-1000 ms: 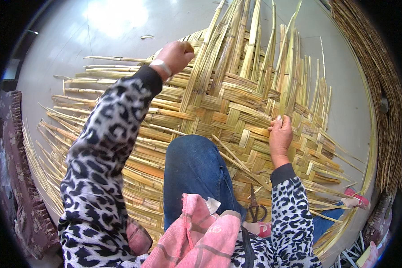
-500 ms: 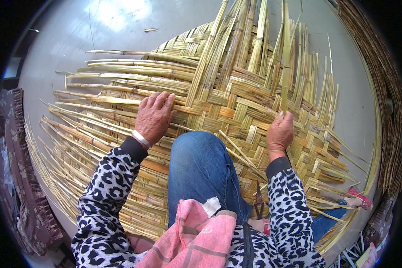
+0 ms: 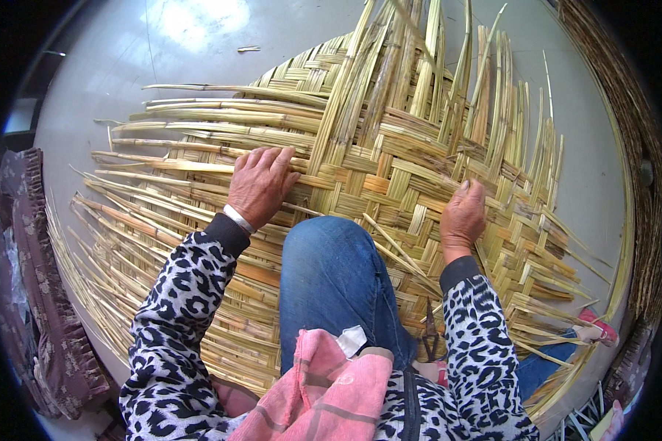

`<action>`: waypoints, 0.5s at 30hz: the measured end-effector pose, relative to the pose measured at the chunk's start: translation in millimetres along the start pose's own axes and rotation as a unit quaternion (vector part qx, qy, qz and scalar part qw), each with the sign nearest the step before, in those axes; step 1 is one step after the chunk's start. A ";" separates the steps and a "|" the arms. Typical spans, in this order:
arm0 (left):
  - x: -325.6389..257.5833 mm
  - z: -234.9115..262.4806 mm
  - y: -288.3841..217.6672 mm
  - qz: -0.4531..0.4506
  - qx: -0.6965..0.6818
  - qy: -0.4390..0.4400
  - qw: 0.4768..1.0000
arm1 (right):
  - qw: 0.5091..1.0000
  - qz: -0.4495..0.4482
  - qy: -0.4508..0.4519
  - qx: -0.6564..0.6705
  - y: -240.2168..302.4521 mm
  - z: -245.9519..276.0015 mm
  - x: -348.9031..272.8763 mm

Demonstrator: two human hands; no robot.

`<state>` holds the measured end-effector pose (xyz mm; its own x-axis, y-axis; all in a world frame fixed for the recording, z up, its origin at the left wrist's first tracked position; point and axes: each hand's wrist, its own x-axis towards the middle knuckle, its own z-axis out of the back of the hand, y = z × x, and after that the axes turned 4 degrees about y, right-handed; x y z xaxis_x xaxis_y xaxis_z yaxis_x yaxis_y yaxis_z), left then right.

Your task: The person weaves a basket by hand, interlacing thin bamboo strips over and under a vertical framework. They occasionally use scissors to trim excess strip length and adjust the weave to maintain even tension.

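Observation:
A large mat of flattened, yellow-green reed strips lies under both hands, partly woven, with loose ends fanning out leftward. My left hand, a white band at its wrist, is curled over the strips left of the woven part; a reed strip runs out from under its fingers, and their tips are partly hidden. Over the weave on the right, my right hand is closed in a pinch. The reed strip in it is smeared by motion. A bent knee in blue jeans rests between my arms.
Scissors with dark handles lie by my right forearm. A pink cloth covers my lap. Bundled brown stalks stand along the right edge, and dark patterned fabric hangs at left. Upright loose strips stick out at the far side.
The long strip that stood upright above my right hand has swung away from there, blurring. My left hand has shifted slightly right. The right hand has barely moved.

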<state>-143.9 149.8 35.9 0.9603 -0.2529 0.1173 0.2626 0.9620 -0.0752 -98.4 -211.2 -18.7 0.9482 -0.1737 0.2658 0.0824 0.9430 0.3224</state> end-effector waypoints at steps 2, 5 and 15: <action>2.1 0.3 -1.0 0.008 0.005 -0.002 1.000 | 1.000 0.005 -0.003 0.005 0.0 0.7 -0.2; 5.4 0.3 -2.2 0.003 0.008 0.011 1.000 | 1.000 0.004 0.001 0.005 -0.3 1.8 -0.2; 18.4 2.2 0.5 -0.014 0.022 -0.039 0.999 | 1.000 0.002 0.005 0.021 0.7 3.4 -0.4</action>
<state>-126.3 145.9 40.2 0.9418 -0.2732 0.1958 0.2836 0.9586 -0.0269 -99.7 -211.4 -15.6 0.9518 -0.1666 0.2576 0.0659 0.9312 0.3586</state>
